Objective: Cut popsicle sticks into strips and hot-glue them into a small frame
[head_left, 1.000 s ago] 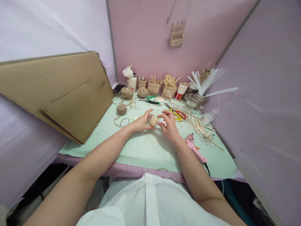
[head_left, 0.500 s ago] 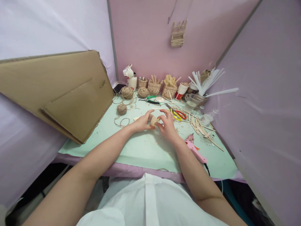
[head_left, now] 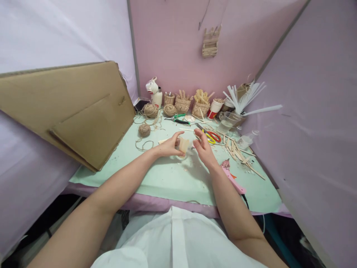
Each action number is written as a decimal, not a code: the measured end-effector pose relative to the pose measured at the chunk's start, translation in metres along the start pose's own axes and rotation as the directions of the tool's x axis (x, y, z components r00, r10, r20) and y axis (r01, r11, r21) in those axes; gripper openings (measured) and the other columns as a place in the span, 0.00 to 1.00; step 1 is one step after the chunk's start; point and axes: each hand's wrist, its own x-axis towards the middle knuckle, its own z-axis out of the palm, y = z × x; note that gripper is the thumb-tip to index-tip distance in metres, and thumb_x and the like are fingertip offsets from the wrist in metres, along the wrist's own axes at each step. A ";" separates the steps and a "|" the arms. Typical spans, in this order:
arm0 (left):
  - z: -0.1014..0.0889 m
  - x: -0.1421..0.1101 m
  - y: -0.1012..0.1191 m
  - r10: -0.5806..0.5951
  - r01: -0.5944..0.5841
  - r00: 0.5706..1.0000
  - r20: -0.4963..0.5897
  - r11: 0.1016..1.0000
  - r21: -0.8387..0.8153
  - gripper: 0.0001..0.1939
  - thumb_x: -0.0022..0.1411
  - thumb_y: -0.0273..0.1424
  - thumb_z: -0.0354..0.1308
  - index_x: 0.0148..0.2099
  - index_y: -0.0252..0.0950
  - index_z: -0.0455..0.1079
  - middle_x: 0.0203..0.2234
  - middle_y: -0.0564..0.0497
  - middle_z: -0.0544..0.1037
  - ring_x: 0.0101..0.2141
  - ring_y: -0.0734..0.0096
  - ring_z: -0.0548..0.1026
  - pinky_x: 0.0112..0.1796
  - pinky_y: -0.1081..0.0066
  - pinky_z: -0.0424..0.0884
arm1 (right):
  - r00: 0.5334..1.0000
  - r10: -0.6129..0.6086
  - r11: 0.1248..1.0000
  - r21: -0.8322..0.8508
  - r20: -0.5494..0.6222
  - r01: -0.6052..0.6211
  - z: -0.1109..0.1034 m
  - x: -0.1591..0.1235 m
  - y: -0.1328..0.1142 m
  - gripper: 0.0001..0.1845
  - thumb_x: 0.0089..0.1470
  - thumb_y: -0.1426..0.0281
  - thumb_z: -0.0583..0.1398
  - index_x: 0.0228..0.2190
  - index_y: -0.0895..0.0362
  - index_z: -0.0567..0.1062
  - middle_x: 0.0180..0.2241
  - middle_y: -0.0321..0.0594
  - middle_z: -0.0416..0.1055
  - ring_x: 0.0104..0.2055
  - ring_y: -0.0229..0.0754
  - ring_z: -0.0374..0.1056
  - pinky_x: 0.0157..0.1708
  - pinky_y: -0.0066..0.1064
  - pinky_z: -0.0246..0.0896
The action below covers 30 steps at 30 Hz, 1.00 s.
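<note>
- Your left hand point(head_left: 167, 148) pinches a small wooden piece point(head_left: 183, 144) between thumb and fingers point(head_left: 176, 136), just above the table point(head_left: 167, 178) near its middle.
- Your right hand point(head_left: 204, 149) is just to the right of the piece, palm turned towards it. Its fingers point(head_left: 198, 134) are loosely spread and hold nothing. Whether they touch the piece cannot be told.
- Scissors point(head_left: 209, 134) with red and yellow handles lie just behind your right hand.
- A pink glue gun point(head_left: 232, 177) lies on the table beside your right forearm, its cord running off the near edge.
- Loose wooden sticks point(head_left: 237, 150) are scattered to the right of the scissors.
- Green-handled pliers point(head_left: 177, 118) lie behind the piece, towards the back of the table.
- Three twine balls point(head_left: 144, 129) sit at the back left, with loose twine around them.
- Small baskets point(head_left: 182, 104) filled with sticks stand in a row along the back wall, next to a red-and-white cup point(head_left: 214, 107).
- A clear cup point(head_left: 229, 120) stands at the back right, with white strips point(head_left: 245, 98) fanning out behind it.
- A cardboard sheet point(head_left: 72, 108) leans against the left wall, its lower edge on the table.
</note>
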 end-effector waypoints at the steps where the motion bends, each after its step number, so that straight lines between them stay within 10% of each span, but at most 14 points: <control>1: 0.000 -0.001 0.002 -0.009 0.012 0.999 0.036 0.997 -0.078 0.55 0.41 0.31 0.67 0.65 0.38 0.38 0.43 0.45 0.73 0.44 0.61 0.72 0.44 0.61 0.68 | 0.997 0.066 0.991 0.111 0.036 -0.069 -0.001 0.000 0.002 0.25 0.56 0.56 0.54 0.53 0.50 0.60 0.58 0.48 0.57 0.59 0.47 0.55 0.53 0.46 0.56; 7: 0.001 -0.003 0.010 -0.033 0.094 0.984 0.175 0.931 -0.354 0.58 0.41 0.34 0.69 0.66 0.40 0.36 0.50 0.37 0.69 0.49 0.55 0.71 0.45 0.58 0.68 | 0.933 0.227 0.834 0.440 0.278 -0.334 0.001 -0.001 0.008 0.32 0.48 0.60 0.62 0.54 0.48 0.60 0.49 0.41 0.70 0.49 0.44 0.68 0.49 0.42 0.63; 20: -0.001 -0.003 0.012 -0.046 0.146 0.978 0.203 0.845 -0.514 0.52 0.47 0.38 0.66 0.67 0.39 0.39 0.43 0.41 0.75 0.42 0.59 0.74 0.45 0.59 0.65 | 0.881 0.324 0.591 0.654 0.345 -0.473 -0.007 0.005 -0.028 0.18 0.47 0.61 0.59 0.41 0.51 0.72 0.41 0.38 0.75 0.46 0.47 0.69 0.41 0.36 0.66; 30: 0.005 -0.005 0.016 -0.063 0.139 0.981 0.181 0.884 -0.446 0.58 0.43 0.30 0.69 0.67 0.39 0.34 0.44 0.37 0.75 0.44 0.54 0.74 0.43 0.57 0.67 | 0.896 0.294 0.608 0.657 0.334 -0.445 -0.001 0.005 -0.021 0.18 0.44 0.64 0.61 0.41 0.52 0.71 0.41 0.38 0.75 0.45 0.46 0.70 0.42 0.37 0.65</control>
